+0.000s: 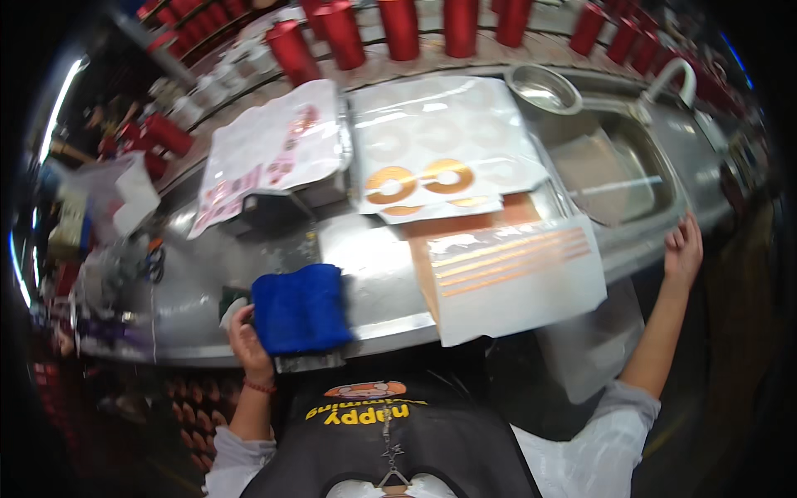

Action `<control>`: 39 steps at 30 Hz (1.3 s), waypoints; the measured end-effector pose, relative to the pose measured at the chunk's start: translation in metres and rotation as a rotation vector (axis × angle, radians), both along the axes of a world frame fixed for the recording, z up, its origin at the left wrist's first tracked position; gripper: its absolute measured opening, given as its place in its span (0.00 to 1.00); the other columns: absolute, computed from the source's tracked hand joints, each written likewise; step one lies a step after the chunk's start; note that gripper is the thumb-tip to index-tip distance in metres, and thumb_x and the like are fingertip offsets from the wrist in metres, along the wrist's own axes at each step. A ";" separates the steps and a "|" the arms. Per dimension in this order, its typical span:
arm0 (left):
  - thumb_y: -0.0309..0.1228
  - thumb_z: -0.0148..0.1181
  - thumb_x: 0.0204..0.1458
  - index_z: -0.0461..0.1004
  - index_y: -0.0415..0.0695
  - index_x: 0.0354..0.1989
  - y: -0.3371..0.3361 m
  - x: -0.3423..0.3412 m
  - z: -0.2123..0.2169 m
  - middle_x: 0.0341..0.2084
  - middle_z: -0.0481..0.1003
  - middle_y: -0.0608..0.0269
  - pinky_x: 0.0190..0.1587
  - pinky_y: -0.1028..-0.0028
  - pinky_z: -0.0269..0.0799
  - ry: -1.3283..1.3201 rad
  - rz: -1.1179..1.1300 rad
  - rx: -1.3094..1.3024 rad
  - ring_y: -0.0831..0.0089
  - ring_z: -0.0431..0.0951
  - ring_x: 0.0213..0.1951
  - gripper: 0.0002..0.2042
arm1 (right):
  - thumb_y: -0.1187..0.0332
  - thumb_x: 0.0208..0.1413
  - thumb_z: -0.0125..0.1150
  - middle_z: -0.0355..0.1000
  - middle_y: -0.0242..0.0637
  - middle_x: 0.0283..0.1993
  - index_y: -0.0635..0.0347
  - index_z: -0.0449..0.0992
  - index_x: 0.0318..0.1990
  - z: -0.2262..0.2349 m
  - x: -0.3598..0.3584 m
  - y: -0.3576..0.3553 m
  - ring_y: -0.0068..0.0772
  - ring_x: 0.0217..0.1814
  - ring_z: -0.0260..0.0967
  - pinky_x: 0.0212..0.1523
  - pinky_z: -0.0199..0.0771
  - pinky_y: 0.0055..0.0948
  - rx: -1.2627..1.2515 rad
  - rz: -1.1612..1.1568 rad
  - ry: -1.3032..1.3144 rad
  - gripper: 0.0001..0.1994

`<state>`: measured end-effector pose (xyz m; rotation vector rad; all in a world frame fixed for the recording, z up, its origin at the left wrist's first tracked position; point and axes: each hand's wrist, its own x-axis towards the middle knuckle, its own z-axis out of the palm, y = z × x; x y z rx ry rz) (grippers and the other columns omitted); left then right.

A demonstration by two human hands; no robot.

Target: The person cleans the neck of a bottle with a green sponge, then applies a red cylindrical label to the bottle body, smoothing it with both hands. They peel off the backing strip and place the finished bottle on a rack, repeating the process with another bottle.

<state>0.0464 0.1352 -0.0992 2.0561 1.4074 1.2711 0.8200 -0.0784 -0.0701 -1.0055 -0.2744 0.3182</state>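
The left hand (246, 334) pinches a blue cloth (300, 309) at the tabletop's (382, 282) near edge; soft and light, it is probably best gripped by a bunched edge. The right hand (683, 253) lies spread, empty, by the sink (639, 178).

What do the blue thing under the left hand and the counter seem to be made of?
The blue cloth, held at its edge by the left hand, looks like soft, matte fabric, perhaps microfibre: its surface is fuzzy and it is folded. The counter looks like brushed stainless steel: grey, with smeared reflections, running into a sink with the same sheen.
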 end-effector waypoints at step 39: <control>0.40 0.59 0.58 0.68 0.36 0.58 0.009 -0.068 -0.012 0.53 0.71 0.52 0.59 0.64 0.64 0.772 0.207 -0.376 0.59 0.71 0.52 0.25 | 0.63 0.58 0.54 0.67 0.50 0.62 0.62 0.72 0.59 -0.159 0.136 0.092 0.50 0.61 0.65 0.56 0.68 0.56 -1.331 0.274 0.446 0.22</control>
